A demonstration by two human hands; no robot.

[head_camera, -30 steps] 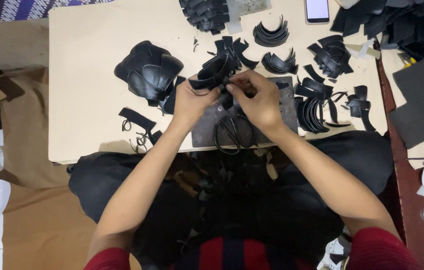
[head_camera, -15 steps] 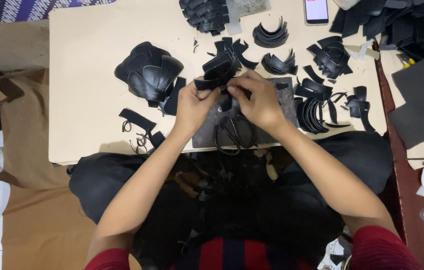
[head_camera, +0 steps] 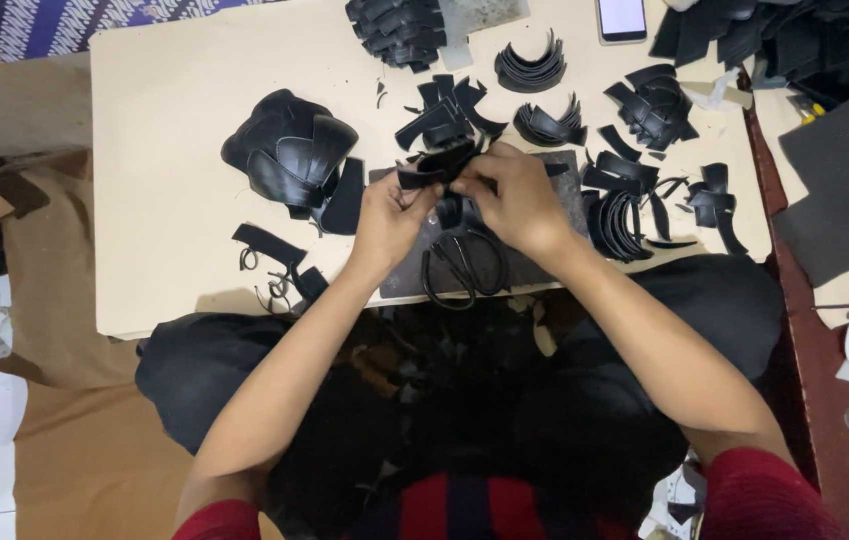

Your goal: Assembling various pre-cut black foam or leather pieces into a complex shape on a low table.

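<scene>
Both my hands meet over the middle of a low cream table (head_camera: 175, 250). My left hand (head_camera: 390, 215) and my right hand (head_camera: 515, 200) together pinch a small stack of black leather pieces (head_camera: 435, 168), held just above a dark grey cutting mat (head_camera: 410, 275). Black-handled scissors (head_camera: 460, 265) lie on the mat right under my hands. A pile of larger black cut pieces (head_camera: 290, 160) sits to the left of my left hand.
Curved black strips (head_camera: 625, 215) and more black piles (head_camera: 660, 100) lie right of my hands. A phone (head_camera: 622, 18) rests at the table's far edge. A dark grey sheet (head_camera: 840, 195) lies on a second surface at the right. My black-clothed lap is below the table.
My hands have lifted slightly and drawn closer together on the stack of black pieces; everything else on the table stays put.
</scene>
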